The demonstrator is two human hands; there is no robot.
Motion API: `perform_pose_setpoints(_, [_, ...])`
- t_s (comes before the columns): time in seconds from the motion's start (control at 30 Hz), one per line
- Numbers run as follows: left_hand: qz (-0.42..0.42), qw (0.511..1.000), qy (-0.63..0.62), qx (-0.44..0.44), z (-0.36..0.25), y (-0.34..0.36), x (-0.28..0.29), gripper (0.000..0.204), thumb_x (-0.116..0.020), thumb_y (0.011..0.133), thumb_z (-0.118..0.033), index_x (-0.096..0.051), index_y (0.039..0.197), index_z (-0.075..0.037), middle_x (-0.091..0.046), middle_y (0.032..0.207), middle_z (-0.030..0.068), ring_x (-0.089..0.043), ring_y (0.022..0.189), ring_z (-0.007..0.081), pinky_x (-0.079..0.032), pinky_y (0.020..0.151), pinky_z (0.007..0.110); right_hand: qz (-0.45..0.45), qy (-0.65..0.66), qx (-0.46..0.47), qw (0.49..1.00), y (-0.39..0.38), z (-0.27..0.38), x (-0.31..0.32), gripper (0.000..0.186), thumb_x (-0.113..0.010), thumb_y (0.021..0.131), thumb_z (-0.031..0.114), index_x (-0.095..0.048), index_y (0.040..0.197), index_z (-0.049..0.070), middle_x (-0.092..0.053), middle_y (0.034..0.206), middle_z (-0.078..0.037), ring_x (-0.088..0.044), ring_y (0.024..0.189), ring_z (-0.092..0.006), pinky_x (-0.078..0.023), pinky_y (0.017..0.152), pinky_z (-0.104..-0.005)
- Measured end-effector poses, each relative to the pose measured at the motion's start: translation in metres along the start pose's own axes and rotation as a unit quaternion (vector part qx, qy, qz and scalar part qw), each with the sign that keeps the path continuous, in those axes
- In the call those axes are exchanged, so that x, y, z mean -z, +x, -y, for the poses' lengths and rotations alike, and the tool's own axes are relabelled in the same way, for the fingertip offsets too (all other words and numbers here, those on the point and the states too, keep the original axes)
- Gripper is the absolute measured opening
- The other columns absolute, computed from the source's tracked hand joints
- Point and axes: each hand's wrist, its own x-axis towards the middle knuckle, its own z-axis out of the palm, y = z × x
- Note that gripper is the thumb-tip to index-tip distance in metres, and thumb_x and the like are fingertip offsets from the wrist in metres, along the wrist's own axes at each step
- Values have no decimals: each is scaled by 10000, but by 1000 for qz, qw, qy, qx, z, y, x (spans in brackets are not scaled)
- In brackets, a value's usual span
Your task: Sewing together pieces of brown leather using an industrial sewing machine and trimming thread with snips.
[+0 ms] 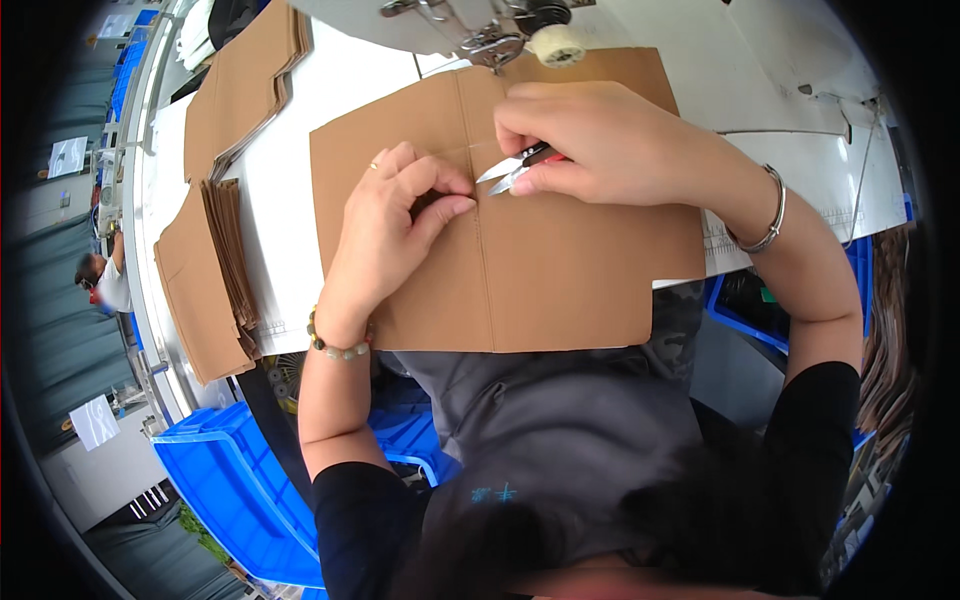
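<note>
A brown fabric piece [570, 270], joined by a stitched seam down its middle, lies flat on the white sewing table. My right hand [600, 145] grips small thread snips [507, 174] with black and red handles. Their blades stand apart and point left at the seam. Just left of the blades, my left hand [400, 215] rests on the fabric, thumb and forefinger pinched beside the seam. Whatever lies between those fingertips is too small to tell. A faint thread runs above the left fingers toward the right hand.
The sewing machine head [490, 40] stands over the fabric's far edge. Brown cut pieces lie in stacks [205, 280] on the left. Blue crates [235, 490] stand below at left and right. Far left, another person [115, 285] is in view.
</note>
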Motion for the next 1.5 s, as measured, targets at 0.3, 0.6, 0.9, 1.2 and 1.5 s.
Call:
perform_pose_setpoints(0.3, [20, 999, -36, 3, 5, 0, 2, 95, -705, 846, -32, -615, 870, -45, -572, 856, 81, -555, 834, 276, -461, 748, 374, 13, -49, 8, 999, -1, 4, -15, 243, -696, 906, 255, -565, 927, 52, -634, 901, -106, -660, 897, -322, -516, 741, -452])
perform_pose_setpoints(0.6, [2, 997, -65, -39, 10, -4, -3, 98, -659, 880, 11, -570, 897, -29, -604, 880, 89, -578, 827, 253, -473, 766, 342, -15, -114, 65, 991, 3, 10, -28, 241, -699, 902, 248, -616, 975, 34, -647, 944, -99, -687, 890, -326, -542, 723, -457])
perform_pose_setpoints(0.9, [3, 997, -56, -59, 10, -4, -5, 92, -645, 887, 16, -568, 905, -31, -605, 882, 93, -583, 831, 268, -480, 765, 348, -21, -115, 86, 989, 3, 8, -25, 191, -714, 871, 192, -616, 934, 40, -642, 927, -93, -681, 882, -322, -535, 722, -450])
perform_pose_setpoints(1.2, [-104, 971, -185, 111, 15, -76, 10, 84, -649, 910, 65, -584, 908, 12, -658, 867, 65, -615, 789, 117, -504, 737, 255, 12, -33, 29, 999, 1, -1, -17, 297, -702, 893, 311, -591, 1054, 87, -625, 941, -76, -662, 875, -295, -503, 732, -424])
perform_pose_setpoints(1.5, [-235, 852, -195, 425, 62, -264, 8, 158, -730, 848, 65, -615, 926, -11, -688, 810, 21, -646, 743, 61, -500, 656, 194, -4, -126, 119, 985, 4, 12, -23, 522, -773, 807, 377, -636, 1250, 137, -613, 998, -66, -659, 875, -288, -514, 730, -398])
